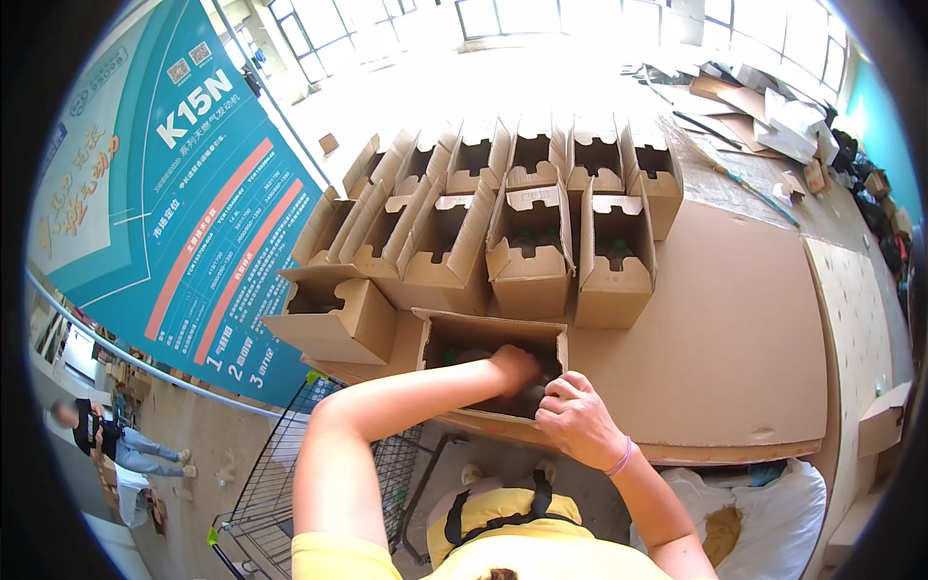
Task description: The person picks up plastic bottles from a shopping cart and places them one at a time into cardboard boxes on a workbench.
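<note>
An open cardboard box [493,326] stands at the near edge of the cardboard-covered table, in front of me. My left hand [515,367] reaches down into it, back of the hand upward; the box and the hand itself hide its fingers. Curled over the box's right near corner is my right hand [577,414], closed on the cardboard rim, a pink band at its wrist. Inside, shadowed clear items with some green show dimly beside my left hand; their kind is too unclear to tell.
Several open cartons [527,232] stand in rows behind the box, and one carton [338,314] lies to its left. A wire shopping cart [280,464] is below left, a white sack [773,522] below right. A blue banner [184,213] rises at left; a person [121,435] stands beyond.
</note>
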Demonstrator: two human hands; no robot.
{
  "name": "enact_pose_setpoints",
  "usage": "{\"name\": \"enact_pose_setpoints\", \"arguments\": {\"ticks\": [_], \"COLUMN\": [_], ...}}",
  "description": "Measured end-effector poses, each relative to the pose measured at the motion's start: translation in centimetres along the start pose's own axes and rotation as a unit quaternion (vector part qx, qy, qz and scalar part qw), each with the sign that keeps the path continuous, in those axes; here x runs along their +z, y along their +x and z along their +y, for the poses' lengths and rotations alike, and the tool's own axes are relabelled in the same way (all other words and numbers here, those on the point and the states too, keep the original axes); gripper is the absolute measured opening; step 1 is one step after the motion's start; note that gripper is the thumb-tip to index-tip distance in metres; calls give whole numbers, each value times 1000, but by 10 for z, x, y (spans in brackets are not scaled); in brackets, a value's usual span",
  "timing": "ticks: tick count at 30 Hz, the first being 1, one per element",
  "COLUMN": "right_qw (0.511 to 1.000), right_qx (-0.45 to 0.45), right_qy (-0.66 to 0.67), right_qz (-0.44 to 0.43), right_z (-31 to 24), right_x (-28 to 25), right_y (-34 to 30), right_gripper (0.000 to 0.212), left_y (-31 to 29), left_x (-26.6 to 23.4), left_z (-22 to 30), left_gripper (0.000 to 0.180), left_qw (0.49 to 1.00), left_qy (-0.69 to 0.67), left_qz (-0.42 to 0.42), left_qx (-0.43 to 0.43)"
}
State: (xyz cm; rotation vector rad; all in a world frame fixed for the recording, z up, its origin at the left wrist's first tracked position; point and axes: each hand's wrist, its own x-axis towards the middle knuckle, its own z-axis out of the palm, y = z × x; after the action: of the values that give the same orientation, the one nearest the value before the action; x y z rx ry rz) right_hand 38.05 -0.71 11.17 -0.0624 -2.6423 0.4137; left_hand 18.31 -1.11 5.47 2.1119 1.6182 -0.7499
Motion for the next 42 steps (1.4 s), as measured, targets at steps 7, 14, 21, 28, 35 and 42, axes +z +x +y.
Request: {"name": "enact_pose_setpoints", "arguments": {"ticks": [7, 14, 21, 28, 35, 42], "right_qw": [1000, 999, 987, 967, 944, 912], "right_qx": [23, 53, 159, 245, 298, 353], "right_qy": [3, 8, -4, -43, -97, -169], "right_qz": [16, 8, -2, -58, -101, -121], "right_z": [-2, -7, -21, -28, -25, -50], "right_x": [-3, -2, 0, 0, -5, -1], "right_y": [6, 16, 21, 28, 17, 24], "right_gripper": [5, 15, 12, 9, 17, 22], "left_y": [51, -54, -247, -309, -213, -179], "left_x": [43, -38, 87, 474, 721, 668], "left_z": [-21, -25, -58, -75, 5, -13], "left_gripper": [31, 16, 22, 21, 38, 66], "left_qw": [993, 964, 631, 590, 550, 336], "left_qy": [43, -153, -410, -505, -604, -624], "left_qz": [109, 215, 643, 264, 80, 27], "left_qx": [5, 29, -141, -571, -571, -705]}}
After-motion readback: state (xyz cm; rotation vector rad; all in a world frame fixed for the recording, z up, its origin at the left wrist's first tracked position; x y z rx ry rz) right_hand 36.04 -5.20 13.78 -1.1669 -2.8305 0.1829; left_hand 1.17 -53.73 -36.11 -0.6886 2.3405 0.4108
